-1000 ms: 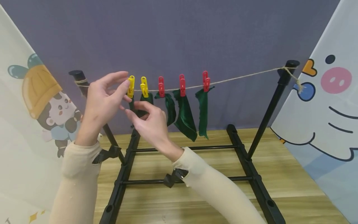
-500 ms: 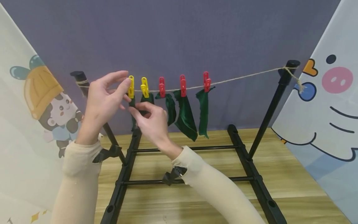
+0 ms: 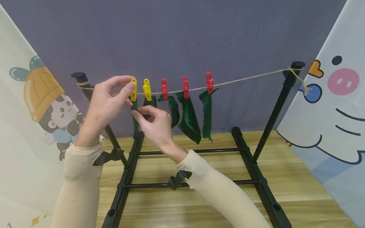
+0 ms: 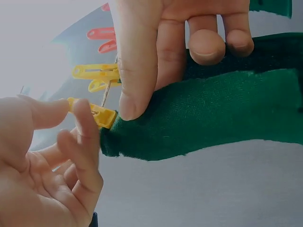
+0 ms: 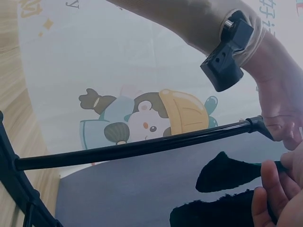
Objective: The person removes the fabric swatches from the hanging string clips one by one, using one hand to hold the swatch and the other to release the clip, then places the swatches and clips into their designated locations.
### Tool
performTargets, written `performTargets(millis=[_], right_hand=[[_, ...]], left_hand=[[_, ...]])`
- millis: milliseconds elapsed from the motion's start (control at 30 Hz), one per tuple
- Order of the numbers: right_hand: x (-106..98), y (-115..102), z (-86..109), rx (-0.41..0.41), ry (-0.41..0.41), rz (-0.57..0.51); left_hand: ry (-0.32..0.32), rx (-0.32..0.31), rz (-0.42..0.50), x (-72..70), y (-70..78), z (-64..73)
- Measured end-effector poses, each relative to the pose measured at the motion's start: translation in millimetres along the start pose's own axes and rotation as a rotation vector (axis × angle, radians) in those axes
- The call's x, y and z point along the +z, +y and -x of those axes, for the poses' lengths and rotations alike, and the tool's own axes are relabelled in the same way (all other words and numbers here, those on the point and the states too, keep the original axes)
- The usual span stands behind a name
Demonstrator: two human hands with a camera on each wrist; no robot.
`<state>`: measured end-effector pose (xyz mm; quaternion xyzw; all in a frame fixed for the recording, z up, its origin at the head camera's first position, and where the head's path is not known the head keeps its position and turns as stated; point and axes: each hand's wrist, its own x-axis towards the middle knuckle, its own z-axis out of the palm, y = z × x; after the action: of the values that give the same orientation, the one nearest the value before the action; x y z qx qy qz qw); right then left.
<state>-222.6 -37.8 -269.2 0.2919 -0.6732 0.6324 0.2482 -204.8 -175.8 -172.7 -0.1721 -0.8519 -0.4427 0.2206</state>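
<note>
My left hand (image 3: 102, 103) pinches the leftmost yellow clothespin (image 3: 133, 93) between thumb and index finger, at the left part of the twine line (image 3: 251, 77). The jaws of that clothespin bite the top edge of a dark green cloth strip (image 4: 208, 109), seen close up in the left wrist view. Just below the clothespin, my right hand (image 3: 155, 125) holds the strip, its thumb lying on the fabric. The strip's lower end (image 3: 135, 126) hangs beneath the fingers. In the right wrist view my right hand (image 5: 284, 194) is partly cut off by the frame edge.
Along the twine hang a second yellow clothespin (image 3: 146, 90) and red clothespins (image 3: 186, 87), each with green cloth (image 3: 189, 118). Black posts (image 3: 269, 123) carry the line above a black frame (image 3: 245, 148) on a wooden surface (image 3: 211, 205). Printed panels stand at both sides.
My right fingers have come onto the green strip from slightly left of it. My left hand and the clothespin have dropped a little, and more of the strip's lower end shows.
</note>
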Motion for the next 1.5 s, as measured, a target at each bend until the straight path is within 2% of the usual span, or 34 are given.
performTargets(millis=[167, 400, 500, 700, 1033, 1233, 1333, 1500], right_hand=[[-1.2, -1.8, 0.3, 0.028, 0.019, -0.032], [-9.1, -28.3, 3.4, 0.05, 0.014, -0.043], [-10.8, -31.2, 3.9, 0.045, 0.013, -0.043], [-12.0, -29.4, 3.7, 0.024, 0.018, -0.041], [-13.9, -27.7, 4.9, 0.025, 0.025, -0.05], [-12.9, -23.5, 4.6, 0.031, 0.014, -0.051], [-8.9, -8.7, 3.6, 0.027, 0.007, -0.053], [-11.5, -16.8, 5.0, 0.027, -0.01, -0.042]], left_hand=[[0.026, 0.015, 0.031, 0.3, -1.3, 1.0], [0.072, 0.054, 0.014, 1.8, -3.2, 2.5], [0.097, 0.069, 0.02, 2.9, -3.9, 2.6], [0.165, 0.103, 0.04, 3.9, -4.4, 2.1], [0.222, 0.106, 0.057, 3.8, -5.4, 1.3], [0.234, 0.104, 0.076, 2.7, -5.2, 0.8], [0.236, 0.114, 0.082, 2.2, -6.2, 0.6], [0.242, 0.124, 0.107, 2.4, -1.7, 1.9]])
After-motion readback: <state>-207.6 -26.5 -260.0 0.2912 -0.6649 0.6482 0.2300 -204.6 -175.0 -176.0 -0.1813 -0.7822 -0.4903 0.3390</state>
